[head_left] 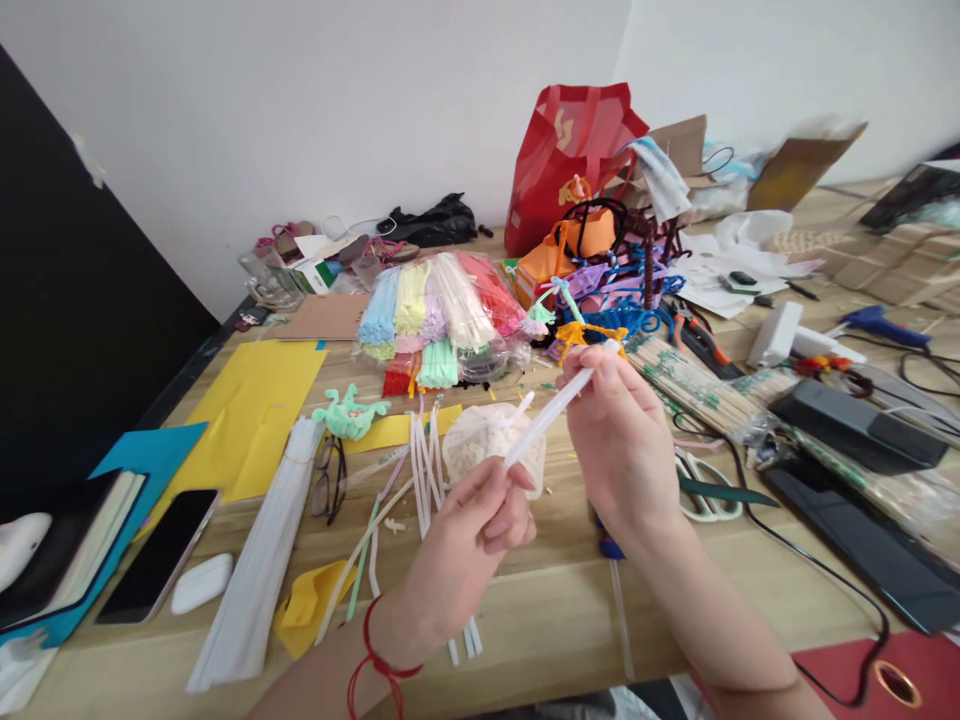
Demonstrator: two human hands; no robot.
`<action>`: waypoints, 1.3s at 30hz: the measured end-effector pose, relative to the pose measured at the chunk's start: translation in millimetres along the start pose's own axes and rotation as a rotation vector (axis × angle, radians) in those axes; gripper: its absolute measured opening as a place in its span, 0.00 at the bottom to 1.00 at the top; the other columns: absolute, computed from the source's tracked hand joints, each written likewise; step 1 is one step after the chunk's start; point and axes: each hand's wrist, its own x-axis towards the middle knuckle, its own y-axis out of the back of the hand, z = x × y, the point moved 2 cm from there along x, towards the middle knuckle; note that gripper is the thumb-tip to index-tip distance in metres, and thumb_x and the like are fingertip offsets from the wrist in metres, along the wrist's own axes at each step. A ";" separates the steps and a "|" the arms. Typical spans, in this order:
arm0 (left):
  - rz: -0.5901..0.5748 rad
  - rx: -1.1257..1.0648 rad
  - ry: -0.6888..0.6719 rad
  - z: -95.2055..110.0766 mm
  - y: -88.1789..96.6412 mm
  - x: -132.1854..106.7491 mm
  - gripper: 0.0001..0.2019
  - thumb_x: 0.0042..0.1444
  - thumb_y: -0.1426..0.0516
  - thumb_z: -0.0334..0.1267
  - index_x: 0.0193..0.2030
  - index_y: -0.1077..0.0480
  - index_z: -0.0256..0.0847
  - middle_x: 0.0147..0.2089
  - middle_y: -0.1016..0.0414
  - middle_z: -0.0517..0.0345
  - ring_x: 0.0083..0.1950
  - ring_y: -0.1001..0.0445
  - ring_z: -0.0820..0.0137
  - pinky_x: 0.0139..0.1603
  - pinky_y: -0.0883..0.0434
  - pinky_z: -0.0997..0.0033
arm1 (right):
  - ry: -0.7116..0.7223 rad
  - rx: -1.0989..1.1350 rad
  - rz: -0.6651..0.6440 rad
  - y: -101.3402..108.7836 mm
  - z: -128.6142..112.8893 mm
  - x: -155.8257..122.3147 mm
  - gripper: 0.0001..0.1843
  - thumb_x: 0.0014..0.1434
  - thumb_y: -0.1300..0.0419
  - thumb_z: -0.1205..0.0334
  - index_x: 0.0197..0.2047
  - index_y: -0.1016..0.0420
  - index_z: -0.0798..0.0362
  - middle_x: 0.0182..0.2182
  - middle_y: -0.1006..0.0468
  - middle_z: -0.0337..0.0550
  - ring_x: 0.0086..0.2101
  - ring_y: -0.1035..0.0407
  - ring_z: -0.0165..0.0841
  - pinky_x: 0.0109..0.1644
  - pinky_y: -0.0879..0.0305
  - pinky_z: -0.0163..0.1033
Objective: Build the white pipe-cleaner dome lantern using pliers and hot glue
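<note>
Between my two hands runs a white pipe cleaner (551, 415), slanting up to the right. My left hand (480, 505) pinches its lower end, and my right hand (619, 425) grips its upper end between thumb and fingers. Behind it, on the wooden table, sits a pale cream lace-like round piece (457, 440), partly hidden by my left hand. Several loose white pipe cleaners (421, 470) lie left of it, running beneath my left forearm. A long bundle of white pipe cleaners (262, 560) rests farther left, near a mint-green pipe-cleaner figure (349, 412).
Bagged coloured pipe cleaners (431, 310) lie at the back beside a red bag (559, 160). Left are glasses (328, 480), a phone (159, 555), a white case (202, 583) and yellow sheets (259, 400). Scissors (709, 488), pliers (701, 335) and a black cable (840, 580) lie right.
</note>
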 end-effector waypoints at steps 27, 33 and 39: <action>-0.352 -0.080 0.274 -2.4 -0.9 -0.8 0.21 0.63 0.44 0.54 0.28 0.42 0.40 0.23 0.47 0.68 0.21 0.53 0.79 0.26 0.50 0.73 | -0.085 0.078 -0.094 9.9 -6.2 15.2 0.03 0.55 0.32 0.57 0.32 0.19 0.44 0.36 0.23 0.37 0.39 0.31 0.31 0.43 0.32 0.38; -0.243 0.000 0.138 -7.4 1.4 -0.9 0.23 0.64 0.45 0.54 0.27 0.45 0.40 0.22 0.52 0.69 0.22 0.55 0.79 0.26 0.54 0.73 | -0.061 0.047 -0.080 11.7 -4.5 14.9 0.03 0.57 0.34 0.56 0.33 0.18 0.44 0.37 0.23 0.38 0.41 0.30 0.32 0.46 0.31 0.39; -0.097 0.037 0.038 -7.8 -1.0 -0.4 0.23 0.64 0.44 0.52 0.25 0.45 0.39 0.22 0.52 0.69 0.23 0.56 0.79 0.27 0.53 0.73 | -0.031 -0.014 -0.061 14.9 -3.4 14.8 0.04 0.59 0.35 0.55 0.34 0.19 0.44 0.38 0.22 0.40 0.43 0.29 0.35 0.48 0.30 0.42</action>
